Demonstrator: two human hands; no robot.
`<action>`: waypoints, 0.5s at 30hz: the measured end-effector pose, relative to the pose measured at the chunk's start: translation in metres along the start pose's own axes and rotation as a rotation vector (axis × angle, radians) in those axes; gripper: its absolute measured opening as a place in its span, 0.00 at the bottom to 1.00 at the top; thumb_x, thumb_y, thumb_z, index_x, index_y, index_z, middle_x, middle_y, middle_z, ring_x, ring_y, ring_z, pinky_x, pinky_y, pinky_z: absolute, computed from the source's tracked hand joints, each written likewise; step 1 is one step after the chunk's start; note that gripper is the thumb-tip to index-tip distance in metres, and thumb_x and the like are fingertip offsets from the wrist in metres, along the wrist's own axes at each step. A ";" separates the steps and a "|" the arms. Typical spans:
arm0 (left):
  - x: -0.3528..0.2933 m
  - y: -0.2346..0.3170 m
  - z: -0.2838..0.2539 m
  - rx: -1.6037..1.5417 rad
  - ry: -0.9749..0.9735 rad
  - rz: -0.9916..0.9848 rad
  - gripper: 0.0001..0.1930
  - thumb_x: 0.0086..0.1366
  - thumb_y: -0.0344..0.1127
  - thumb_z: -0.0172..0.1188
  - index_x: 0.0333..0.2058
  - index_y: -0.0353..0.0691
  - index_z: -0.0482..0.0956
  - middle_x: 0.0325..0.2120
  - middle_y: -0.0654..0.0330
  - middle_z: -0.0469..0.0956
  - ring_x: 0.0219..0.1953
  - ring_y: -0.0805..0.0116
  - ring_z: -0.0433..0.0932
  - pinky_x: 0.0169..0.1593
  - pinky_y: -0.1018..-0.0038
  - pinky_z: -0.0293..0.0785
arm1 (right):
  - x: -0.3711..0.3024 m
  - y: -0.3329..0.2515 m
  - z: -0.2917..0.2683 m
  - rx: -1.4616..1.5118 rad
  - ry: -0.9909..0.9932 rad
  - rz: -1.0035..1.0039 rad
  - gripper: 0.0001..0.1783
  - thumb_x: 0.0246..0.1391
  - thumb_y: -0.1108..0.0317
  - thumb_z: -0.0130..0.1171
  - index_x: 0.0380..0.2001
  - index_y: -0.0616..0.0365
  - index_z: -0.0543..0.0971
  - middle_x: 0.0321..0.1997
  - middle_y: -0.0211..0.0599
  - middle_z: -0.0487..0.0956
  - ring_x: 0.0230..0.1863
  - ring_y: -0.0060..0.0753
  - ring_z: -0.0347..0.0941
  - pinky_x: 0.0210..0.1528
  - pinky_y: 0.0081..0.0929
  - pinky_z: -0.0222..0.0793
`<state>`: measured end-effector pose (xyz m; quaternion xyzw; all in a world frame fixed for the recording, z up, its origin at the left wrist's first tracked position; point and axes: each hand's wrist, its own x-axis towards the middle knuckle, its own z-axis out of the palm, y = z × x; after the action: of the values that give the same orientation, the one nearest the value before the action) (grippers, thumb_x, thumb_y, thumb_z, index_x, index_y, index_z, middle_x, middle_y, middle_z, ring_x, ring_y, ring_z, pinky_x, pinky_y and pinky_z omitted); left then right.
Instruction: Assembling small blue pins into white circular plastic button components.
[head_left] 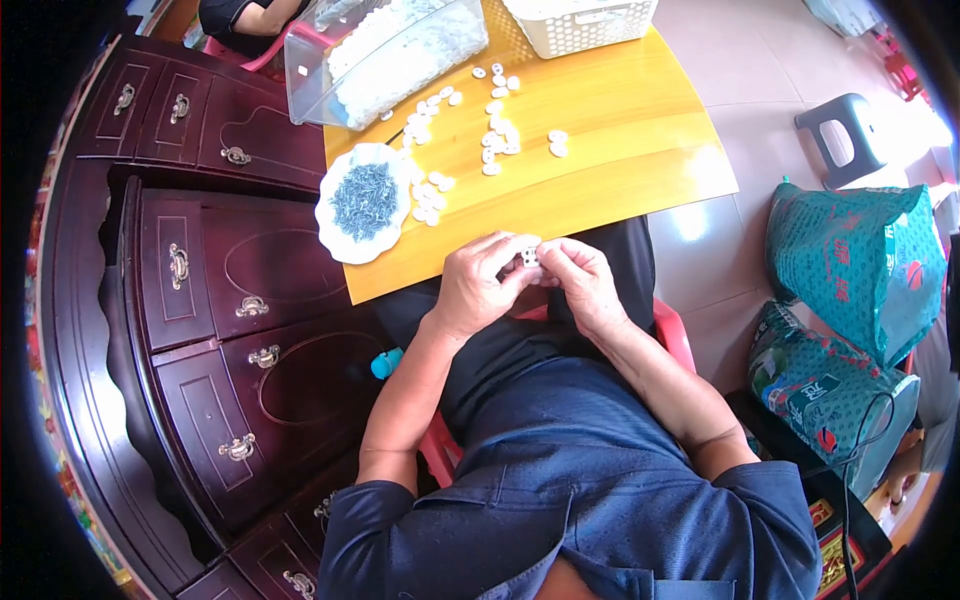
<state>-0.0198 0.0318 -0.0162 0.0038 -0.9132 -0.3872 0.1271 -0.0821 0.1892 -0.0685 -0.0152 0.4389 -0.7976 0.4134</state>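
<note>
I see both hands meeting just past the near edge of the counter (600, 190). My left hand (478, 285) and right hand (585, 283) each have their grip pinched onto one small white piece (529, 257) held between the fingertips. A plate (340, 238) of grey bits sits to the left, with loose white pieces (495, 130) scattered further back.

Dark wooden cabinet (210, 300) is standing along the frame's left. Two green sacks (850, 300) are sitting at right, grey stool (840, 130) above them. White basket (580, 22) is resting at top centre.
</note>
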 end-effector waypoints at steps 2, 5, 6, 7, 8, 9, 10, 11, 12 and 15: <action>0.001 -0.001 -0.001 -0.029 -0.011 -0.001 0.18 0.53 0.22 0.72 0.44 0.36 0.83 0.28 0.58 0.80 0.24 0.70 0.78 0.31 0.75 0.76 | 0.000 0.000 0.001 0.024 0.005 0.007 0.10 0.68 0.64 0.58 0.37 0.58 0.83 0.33 0.25 0.82 0.33 0.13 0.74 0.40 0.18 0.69; 0.002 -0.001 -0.004 -0.076 -0.019 -0.012 0.18 0.52 0.22 0.73 0.44 0.36 0.83 0.27 0.60 0.80 0.23 0.73 0.76 0.30 0.76 0.74 | 0.000 0.002 0.001 0.010 0.007 -0.001 0.10 0.68 0.64 0.58 0.37 0.58 0.83 0.33 0.25 0.82 0.33 0.13 0.74 0.39 0.18 0.69; 0.002 -0.001 -0.004 -0.095 -0.017 -0.021 0.19 0.52 0.21 0.73 0.44 0.36 0.83 0.27 0.60 0.79 0.23 0.75 0.75 0.30 0.77 0.73 | 0.000 0.002 0.001 0.011 0.008 -0.002 0.10 0.68 0.64 0.58 0.37 0.58 0.83 0.33 0.25 0.82 0.33 0.13 0.74 0.39 0.18 0.69; 0.002 -0.001 -0.004 -0.094 -0.017 -0.020 0.19 0.52 0.21 0.73 0.44 0.36 0.83 0.27 0.60 0.79 0.23 0.75 0.75 0.30 0.77 0.73 | 0.000 0.001 0.002 0.003 0.009 -0.008 0.10 0.68 0.64 0.58 0.37 0.58 0.83 0.33 0.24 0.82 0.33 0.13 0.74 0.39 0.18 0.69; 0.001 -0.002 -0.004 -0.102 -0.020 -0.024 0.19 0.52 0.21 0.73 0.44 0.35 0.83 0.26 0.61 0.79 0.23 0.75 0.75 0.29 0.78 0.73 | 0.000 0.000 0.002 -0.004 0.010 -0.013 0.10 0.68 0.64 0.58 0.38 0.58 0.83 0.33 0.24 0.82 0.33 0.13 0.74 0.40 0.18 0.69; 0.001 -0.002 -0.003 -0.109 -0.024 -0.028 0.18 0.52 0.21 0.73 0.44 0.35 0.83 0.26 0.62 0.79 0.22 0.76 0.74 0.29 0.78 0.72 | 0.001 0.001 0.001 -0.003 0.010 -0.014 0.10 0.68 0.64 0.58 0.38 0.58 0.83 0.33 0.24 0.82 0.33 0.13 0.74 0.40 0.18 0.69; 0.001 -0.004 -0.002 -0.109 -0.024 -0.027 0.18 0.52 0.21 0.73 0.44 0.35 0.83 0.26 0.62 0.79 0.22 0.76 0.74 0.29 0.78 0.72 | 0.002 0.003 0.000 -0.014 0.012 -0.023 0.10 0.68 0.64 0.58 0.38 0.58 0.83 0.33 0.25 0.82 0.33 0.13 0.74 0.40 0.18 0.69; 0.001 -0.005 -0.002 -0.108 -0.021 -0.013 0.20 0.52 0.21 0.74 0.45 0.35 0.83 0.26 0.62 0.78 0.22 0.77 0.73 0.29 0.78 0.72 | 0.002 0.004 0.000 -0.025 0.014 -0.031 0.10 0.68 0.64 0.58 0.38 0.58 0.83 0.34 0.25 0.83 0.33 0.13 0.74 0.39 0.17 0.69; 0.001 -0.006 -0.001 -0.107 -0.018 0.000 0.21 0.52 0.21 0.74 0.47 0.36 0.82 0.26 0.63 0.78 0.22 0.77 0.73 0.29 0.79 0.72 | 0.002 0.005 -0.001 -0.024 0.014 -0.032 0.10 0.68 0.64 0.58 0.38 0.58 0.83 0.34 0.25 0.83 0.33 0.13 0.74 0.39 0.17 0.69; 0.000 -0.001 0.001 -0.114 0.011 -0.060 0.22 0.52 0.22 0.74 0.47 0.36 0.81 0.25 0.64 0.77 0.22 0.80 0.72 0.28 0.80 0.72 | 0.003 0.004 -0.002 -0.016 0.027 -0.025 0.10 0.68 0.64 0.57 0.39 0.58 0.83 0.34 0.25 0.83 0.33 0.13 0.74 0.39 0.17 0.68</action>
<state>-0.0197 0.0317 -0.0178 0.0262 -0.8884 -0.4422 0.1204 -0.0818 0.1873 -0.0735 -0.0132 0.4505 -0.7993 0.3974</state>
